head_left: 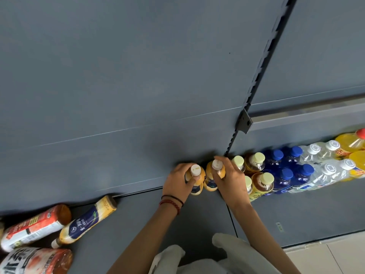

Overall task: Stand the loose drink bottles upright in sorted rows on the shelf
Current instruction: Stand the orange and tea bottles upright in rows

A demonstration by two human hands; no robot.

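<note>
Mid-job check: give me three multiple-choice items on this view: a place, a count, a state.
1. Where on the shelf are the bottles lying down? A left end; B right end; C behind the standing row.
2. How many blue-capped bottles stand in the row? A two; B four; C seven.
3. What are the left hand and right hand doing? A both idle; B each grips an upright white-capped bottle; C only the left grips.
Key: 1 A, they lie left of both hands. 2 B, four blue caps show. 3 B, fingers curl round one bottle each.
</note>
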